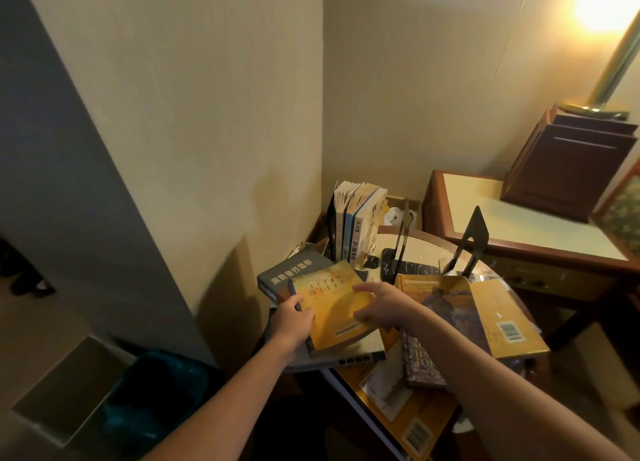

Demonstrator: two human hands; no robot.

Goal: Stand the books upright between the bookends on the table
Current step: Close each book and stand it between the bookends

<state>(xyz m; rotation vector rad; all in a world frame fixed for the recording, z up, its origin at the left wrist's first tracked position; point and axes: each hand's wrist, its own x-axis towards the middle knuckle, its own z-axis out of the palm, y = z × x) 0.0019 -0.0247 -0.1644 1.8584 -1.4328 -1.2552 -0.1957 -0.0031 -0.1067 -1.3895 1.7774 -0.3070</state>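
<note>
The room is dim and warm-toned; the only source in view is a lamp [604, 5] at the far right, its shade blown out to a white-yellow glare that bleeds onto the wall around it; light falls off toward the left, where the floor around the near bin [156, 391] sinks into murk; a broad soft shadow lies on the beige wall [225, 280] left of the table; the right hand [381, 305] throws a shadow across the yellow book [332, 308]; straight edges bow with wide-angle distortion toward the borders; detail is soft throughout, and print on the covers is smeared.
</note>
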